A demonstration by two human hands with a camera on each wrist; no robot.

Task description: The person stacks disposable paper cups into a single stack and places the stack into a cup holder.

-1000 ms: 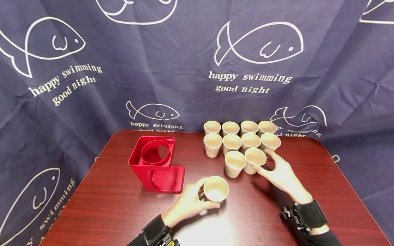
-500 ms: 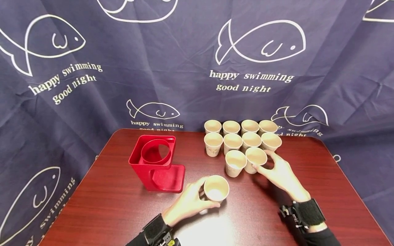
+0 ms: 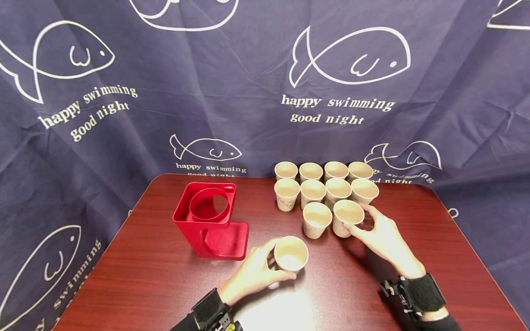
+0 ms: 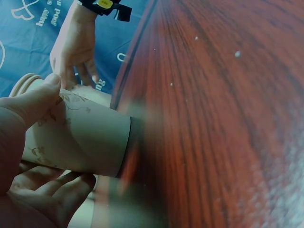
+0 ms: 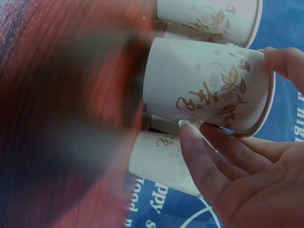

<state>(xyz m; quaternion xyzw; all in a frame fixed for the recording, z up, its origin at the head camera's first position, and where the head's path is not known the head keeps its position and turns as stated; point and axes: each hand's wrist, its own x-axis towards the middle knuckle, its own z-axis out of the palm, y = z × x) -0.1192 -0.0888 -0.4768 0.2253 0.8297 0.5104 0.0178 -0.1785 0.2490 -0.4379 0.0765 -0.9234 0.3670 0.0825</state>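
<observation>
My left hand [image 3: 257, 270] grips a cream paper cup [image 3: 291, 254] near the front middle of the table, thumb on the near side and fingers behind. Brown floral print shows on that cup's wall [image 4: 80, 128] in the left wrist view. On the right, my right hand [image 3: 383, 236] holds another paper cup [image 3: 348, 218] between thumb and fingers, at the right end of the front row. Printed leaves and brown characters mark its side [image 5: 209, 88] in the right wrist view. Just left of it stands a third paper cup [image 3: 316, 220].
Behind these, several upright paper cups [image 3: 287, 194] form two rows along the table's back edge. A red plastic holder [image 3: 211, 220] with a round opening on top and a flat base stands at left. A dark blue printed curtain [image 3: 265, 82] hangs behind the wooden table [image 3: 136, 276].
My right hand has drawn its cup slightly right and toward me, opening a small gap from the neighbouring cup. The left hand and its cup stay where they were.
</observation>
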